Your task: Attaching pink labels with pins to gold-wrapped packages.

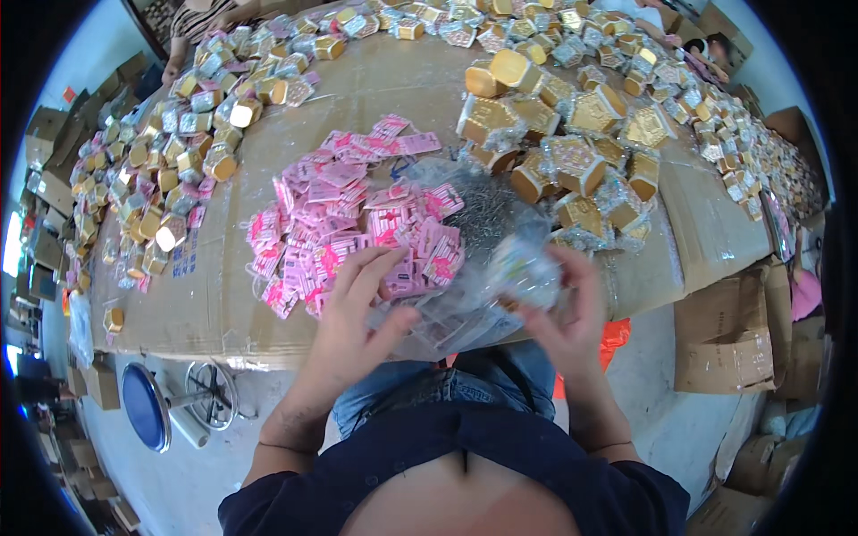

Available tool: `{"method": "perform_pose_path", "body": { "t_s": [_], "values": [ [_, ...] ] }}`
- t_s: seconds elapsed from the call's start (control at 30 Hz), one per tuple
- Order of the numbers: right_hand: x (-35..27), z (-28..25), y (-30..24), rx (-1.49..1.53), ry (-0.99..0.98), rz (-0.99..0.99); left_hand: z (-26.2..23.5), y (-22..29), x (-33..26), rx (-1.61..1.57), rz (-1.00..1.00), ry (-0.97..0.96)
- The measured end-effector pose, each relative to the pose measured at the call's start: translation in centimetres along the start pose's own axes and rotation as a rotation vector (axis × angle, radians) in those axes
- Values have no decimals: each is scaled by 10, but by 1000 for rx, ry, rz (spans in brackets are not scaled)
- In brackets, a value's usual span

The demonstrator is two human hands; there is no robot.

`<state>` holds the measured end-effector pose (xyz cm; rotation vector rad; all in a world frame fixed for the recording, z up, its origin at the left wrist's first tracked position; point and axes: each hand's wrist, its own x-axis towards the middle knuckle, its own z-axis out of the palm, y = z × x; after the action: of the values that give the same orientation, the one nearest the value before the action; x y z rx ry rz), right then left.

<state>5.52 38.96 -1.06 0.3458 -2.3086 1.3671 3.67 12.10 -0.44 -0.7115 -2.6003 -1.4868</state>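
Hands at the near edge of a cardboard-covered table (268, 161), seen from a head camera looking down. The left hand (362, 308) lies with fingers spread on a heap of pink tags (349, 219), its thumb hooked under the rim of a clear plastic bag (474, 268). The right hand (563, 317) pinches the bag's other side, fingers curled around crinkled film; motion blur hides exactly what the fingertips grip. The bag sits at the middle of the near edge, partly overhanging it above the person's lap, and its contents cannot be made out through the film.

Gold boxes (572, 152) are heaped just beyond the bag toward the far right, and smaller gold and silver boxes (179, 170) run along the left and far edges. A blue stool (143, 406) stands on the floor below the left corner, and cardboard cartons (724, 335) sit on the floor at the right. Another person's sleeve shows at the far left corner.

Risk, as a judgement: the bag hangs over the edge, so a slack pinch could let it slide off and spill; tags touching the left hand could be swept to the floor.
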Motion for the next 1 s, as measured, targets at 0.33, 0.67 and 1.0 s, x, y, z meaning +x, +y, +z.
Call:
{"method": "perform_pose_path", "body": {
  "t_s": [0.33,0.67,1.0],
  "values": [
    [97,-82,7,-847,237,-59,5,-21,85,769,254,-122],
    [104,-69,21,-967,279,-127,3,-29,90,555,234,-105],
    [53,-13,12,-659,240,-477,-5,-31,96,199,37,40]
  ]
}}
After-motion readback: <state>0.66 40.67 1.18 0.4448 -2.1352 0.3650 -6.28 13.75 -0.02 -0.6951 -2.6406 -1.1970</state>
